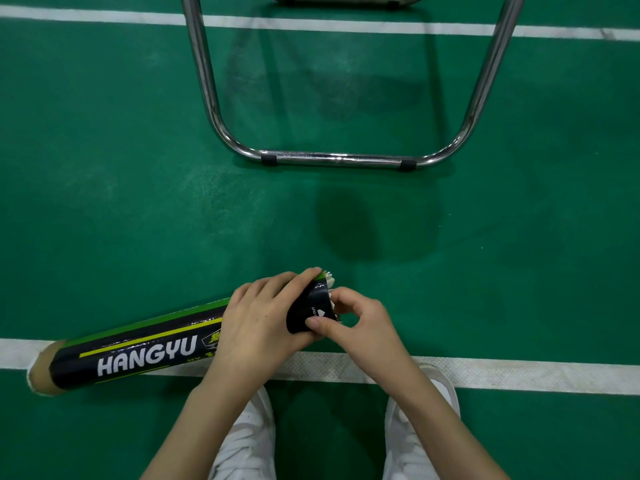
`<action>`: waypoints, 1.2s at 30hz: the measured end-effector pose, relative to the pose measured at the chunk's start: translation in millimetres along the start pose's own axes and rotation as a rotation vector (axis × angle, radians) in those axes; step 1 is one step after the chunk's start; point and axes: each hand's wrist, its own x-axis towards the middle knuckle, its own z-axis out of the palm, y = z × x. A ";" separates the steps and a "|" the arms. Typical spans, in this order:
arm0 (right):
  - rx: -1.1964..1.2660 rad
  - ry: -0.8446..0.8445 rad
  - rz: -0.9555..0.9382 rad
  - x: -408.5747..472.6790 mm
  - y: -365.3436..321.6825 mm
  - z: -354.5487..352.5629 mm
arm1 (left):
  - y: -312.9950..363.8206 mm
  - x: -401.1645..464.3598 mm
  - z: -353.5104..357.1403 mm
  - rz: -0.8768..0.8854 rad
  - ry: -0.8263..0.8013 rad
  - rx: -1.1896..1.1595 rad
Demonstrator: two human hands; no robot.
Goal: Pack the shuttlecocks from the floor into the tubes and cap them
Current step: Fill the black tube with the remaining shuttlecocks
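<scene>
Down at the bottom, two white shoes (420,431) stand on the green court floor (138,209), toes at a white court line (519,374). Just above them, both hands are at work on a black and green shuttlecock tube (145,351) marked HANGYU, held low and slanting, its bare cardboard end (40,370) down at the left over the line and its mouth raised toward the middle. The left hand (256,323) wraps around the tube near the mouth, fingers curled over the top. The right hand (356,323) meets it at the opening, thumb and fingertips pinching at the rim, where the white feathers of a shuttlecock (329,277) poke out of the tube. How deep that shuttlecock sits, hard to tell, the hands cover it. Beyond the hands, a dark round shadow lies on the floor. Further out stands the chrome tubular leg frame of a chair (332,159) with black pads on its bar, and past it another white line (104,15) crosses the court.
</scene>
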 end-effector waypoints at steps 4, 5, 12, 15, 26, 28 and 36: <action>-0.009 -0.024 0.004 -0.9 1.1 0.9 | 1.3 -0.3 -0.7 0.007 0.003 0.002; -0.007 -0.034 0.004 -1.5 1.1 1.0 | 1.5 -0.6 -0.9 0.010 0.002 0.002; -0.004 -0.200 0.056 -1.0 -0.4 -10.2 | 5.1 -2.4 1.7 0.035 -0.013 0.013; -0.012 -0.272 0.051 -0.2 -4.2 -14.8 | 5.9 -2.4 3.3 0.033 -0.033 0.014; -0.041 -0.196 -0.007 3.4 -1.0 -14.3 | 6.5 5.8 -2.2 0.022 -0.072 0.038; -0.072 -0.173 -0.011 4.0 0.6 -14.0 | 6.8 6.5 -2.2 0.012 -0.095 0.048; -0.196 -0.110 -0.017 0.5 -1.8 -18.9 | 9.4 6.6 -9.9 0.027 -0.090 0.068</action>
